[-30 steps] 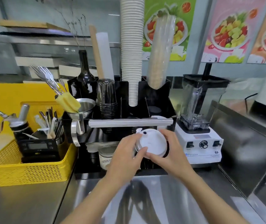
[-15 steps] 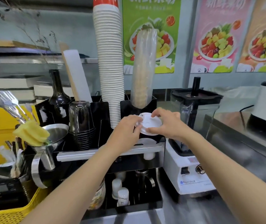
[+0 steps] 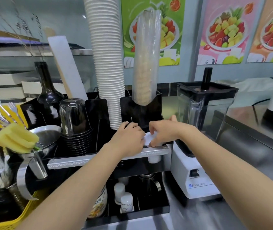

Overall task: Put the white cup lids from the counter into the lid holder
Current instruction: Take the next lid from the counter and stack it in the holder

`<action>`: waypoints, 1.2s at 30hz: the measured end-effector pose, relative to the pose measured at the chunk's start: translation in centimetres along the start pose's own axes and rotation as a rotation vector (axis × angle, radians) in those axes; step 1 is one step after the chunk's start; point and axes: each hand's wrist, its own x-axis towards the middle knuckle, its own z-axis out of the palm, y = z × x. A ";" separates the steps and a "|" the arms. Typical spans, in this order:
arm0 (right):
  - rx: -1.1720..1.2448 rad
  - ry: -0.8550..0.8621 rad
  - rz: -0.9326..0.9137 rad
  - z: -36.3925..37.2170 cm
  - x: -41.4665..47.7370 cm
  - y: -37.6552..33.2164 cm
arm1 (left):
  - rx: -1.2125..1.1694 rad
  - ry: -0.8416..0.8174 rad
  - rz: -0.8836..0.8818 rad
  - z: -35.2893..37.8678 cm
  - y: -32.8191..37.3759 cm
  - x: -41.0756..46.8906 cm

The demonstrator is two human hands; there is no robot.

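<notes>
The white cup lids (image 3: 147, 138) show only as a small white patch between my two hands, low inside the black lid holder (image 3: 142, 113), just behind its metal front rail. My left hand (image 3: 129, 136) covers the lids from the left, fingers curled over them. My right hand (image 3: 161, 131) presses on them from the right, fingertips pointing down at the rail. Most of the lids are hidden by my fingers.
A tall stack of white paper cups (image 3: 105, 60) and a sleeve of clear cups (image 3: 146, 57) rise right behind my hands. Black cups (image 3: 76, 123) and a dark bottle (image 3: 46, 90) stand left. A blender (image 3: 202, 123) is at right, a yellow basket (image 3: 16, 218) at lower left.
Both hands carried the white lids up from the counter, then lowered them into the holder's slot behind the rail. The camera moved closer to the organizer.
</notes>
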 end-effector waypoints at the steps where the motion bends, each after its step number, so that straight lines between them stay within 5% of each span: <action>1: -0.007 -0.047 0.013 -0.3 0.2 -0.2 | 0.029 -0.039 -0.002 -0.1 0.1 0.2; 6: -0.060 -0.197 0.074 -1.1 0.6 -1.2 | 0.033 -0.285 -0.042 -0.5 0.2 1.3; 16: -0.170 -0.320 0.034 -0.9 1.0 -1.4 | -0.080 -0.423 -0.128 -0.4 0.4 2.1; 27: -0.175 -0.362 0.024 -0.6 2.0 -1.2 | 0.026 -0.390 -0.058 -0.6 0.5 2.3; 32: 0.054 -0.231 0.009 -1.5 0.1 -0.7 | 0.079 -0.305 -0.022 -0.5 0.4 1.6; 36: 0.080 0.083 -0.003 -1.9 -2.2 -0.7 | -0.027 -0.082 -0.020 -0.9 0.3 0.4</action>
